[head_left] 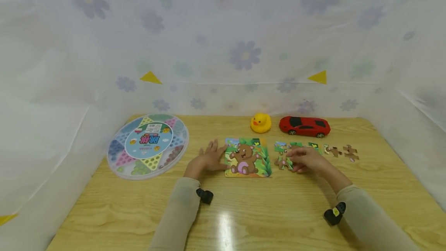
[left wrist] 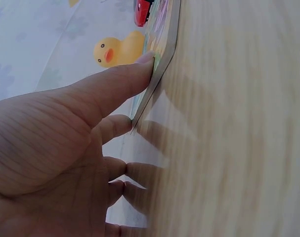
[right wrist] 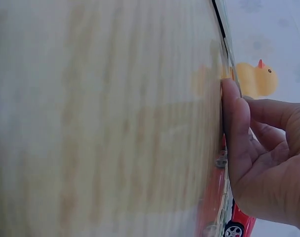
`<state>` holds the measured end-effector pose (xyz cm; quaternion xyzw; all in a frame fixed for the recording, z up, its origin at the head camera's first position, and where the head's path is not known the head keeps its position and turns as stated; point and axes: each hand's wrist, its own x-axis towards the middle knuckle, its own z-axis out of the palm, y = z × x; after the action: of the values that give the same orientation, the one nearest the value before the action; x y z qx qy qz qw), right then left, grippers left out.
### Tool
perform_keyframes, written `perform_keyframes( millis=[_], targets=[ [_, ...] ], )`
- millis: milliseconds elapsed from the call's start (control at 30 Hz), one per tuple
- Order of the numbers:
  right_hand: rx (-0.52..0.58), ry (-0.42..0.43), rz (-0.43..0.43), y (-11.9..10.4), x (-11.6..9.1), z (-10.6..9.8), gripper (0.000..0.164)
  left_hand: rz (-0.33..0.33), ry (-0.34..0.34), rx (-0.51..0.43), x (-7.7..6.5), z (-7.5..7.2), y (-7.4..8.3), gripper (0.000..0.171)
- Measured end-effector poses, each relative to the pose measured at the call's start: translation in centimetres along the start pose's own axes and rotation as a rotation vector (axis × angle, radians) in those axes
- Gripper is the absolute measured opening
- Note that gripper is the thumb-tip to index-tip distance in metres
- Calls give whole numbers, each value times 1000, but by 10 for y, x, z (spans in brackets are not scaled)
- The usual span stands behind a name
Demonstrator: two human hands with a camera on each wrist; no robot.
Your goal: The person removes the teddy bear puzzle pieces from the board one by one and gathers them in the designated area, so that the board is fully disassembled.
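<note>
Soft, slightly dim light fills my head view, which stretches toward its edges; a white glare streaks the table near me. In the left wrist view, my left grip throws soft finger shadows over blurred wood grain. My right wrist view is hazy, the glossy table mirroring the red toy sports car.

The left sleeve and right sleeve are pale beige; the left hand and right hand are bare. A blocky black device sits at the left cuff, a black unit with a yellow patch at the right cuff.
</note>
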<state>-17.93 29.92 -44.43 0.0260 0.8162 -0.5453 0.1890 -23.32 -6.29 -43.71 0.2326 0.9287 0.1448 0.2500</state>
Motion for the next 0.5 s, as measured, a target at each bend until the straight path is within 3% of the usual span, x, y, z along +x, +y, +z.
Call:
perform_keyframes(
  millis=[300,500],
  targets=[
    [-52,51,9,-2,3,0,37,4,-4,-10,-4,-2,3,82],
    [-2,65,-15,-3,-2,-6,43,3,4,-9,-2,-3,3,83]
  ],
)
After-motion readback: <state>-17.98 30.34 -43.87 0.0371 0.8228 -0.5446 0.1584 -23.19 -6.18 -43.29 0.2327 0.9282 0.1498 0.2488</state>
